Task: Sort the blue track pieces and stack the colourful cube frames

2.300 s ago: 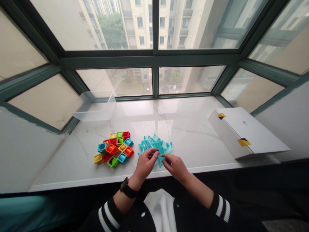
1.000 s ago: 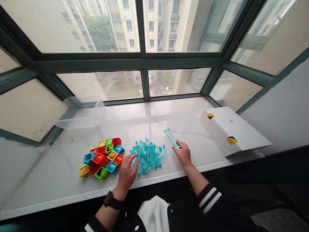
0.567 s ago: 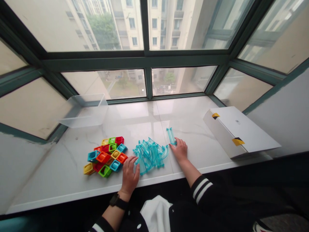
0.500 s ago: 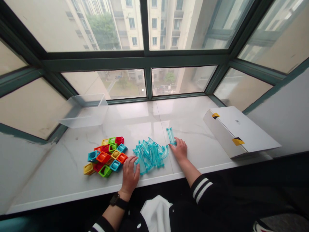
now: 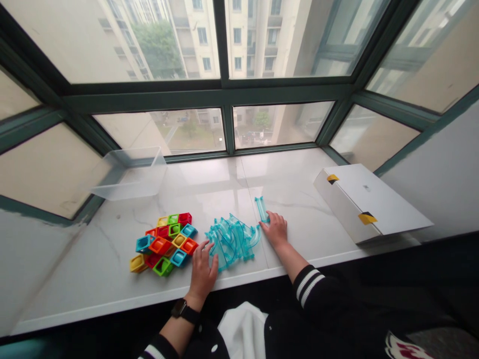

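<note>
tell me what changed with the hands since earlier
The right hand has set one clear blue track piece down to the right of the pile and rests beside it. The left hand has dropped to the pile's near left edge. The coloured blocks and clear tub stayed put.

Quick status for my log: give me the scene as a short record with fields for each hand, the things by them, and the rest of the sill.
Left hand: open, fingers spread, beside the teal track pile
Right hand: flat on the sill, fingertips at the lower end of the single track piece
Things: colored blocks left of the pile, single piece right of it
Rest: clear bin and white box on the marble sill
</note>
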The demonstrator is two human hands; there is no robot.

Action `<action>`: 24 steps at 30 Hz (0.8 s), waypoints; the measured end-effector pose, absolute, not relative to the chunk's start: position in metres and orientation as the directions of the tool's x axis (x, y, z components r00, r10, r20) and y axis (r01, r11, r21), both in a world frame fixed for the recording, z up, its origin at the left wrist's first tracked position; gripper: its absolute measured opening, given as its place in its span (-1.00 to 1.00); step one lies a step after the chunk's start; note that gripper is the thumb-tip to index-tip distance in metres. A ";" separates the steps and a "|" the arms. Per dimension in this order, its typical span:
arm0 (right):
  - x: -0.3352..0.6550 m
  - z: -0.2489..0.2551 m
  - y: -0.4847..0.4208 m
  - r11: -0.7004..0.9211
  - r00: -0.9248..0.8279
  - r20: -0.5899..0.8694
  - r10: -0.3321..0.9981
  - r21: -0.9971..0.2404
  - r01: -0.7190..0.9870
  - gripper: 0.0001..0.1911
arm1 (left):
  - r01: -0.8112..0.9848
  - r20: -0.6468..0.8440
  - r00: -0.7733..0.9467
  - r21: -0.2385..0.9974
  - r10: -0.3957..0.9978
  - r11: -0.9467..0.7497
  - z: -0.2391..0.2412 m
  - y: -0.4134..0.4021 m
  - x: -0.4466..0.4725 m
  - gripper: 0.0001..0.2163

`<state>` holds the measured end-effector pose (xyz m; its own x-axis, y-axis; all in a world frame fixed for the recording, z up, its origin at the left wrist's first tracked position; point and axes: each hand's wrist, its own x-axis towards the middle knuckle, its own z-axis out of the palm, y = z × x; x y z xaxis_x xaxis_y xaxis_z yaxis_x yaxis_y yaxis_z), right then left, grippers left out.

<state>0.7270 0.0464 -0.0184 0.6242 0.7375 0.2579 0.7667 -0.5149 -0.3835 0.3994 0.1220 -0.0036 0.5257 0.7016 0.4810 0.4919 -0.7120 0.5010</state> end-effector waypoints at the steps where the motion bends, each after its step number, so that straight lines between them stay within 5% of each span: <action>1: 0.727 -0.018 0.046 -0.514 0.623 0.257 0.739 -0.382 0.768 -0.51 | 0.491 0.479 0.531 0.499 0.699 -0.714 -0.003 0.122 0.400 -0.65; 24: 0.723 -0.016 0.045 -0.505 0.617 0.258 0.744 -0.388 0.771 -0.51 | 0.488 0.446 0.605 0.446 0.659 -0.750 -0.013 0.125 0.404 -0.60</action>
<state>0.7234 0.0454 -0.0162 0.6169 0.7436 0.2578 0.7710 -0.5052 -0.3877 0.4037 0.1254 -0.0130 0.6055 0.6589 0.4464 0.4878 -0.7504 0.4461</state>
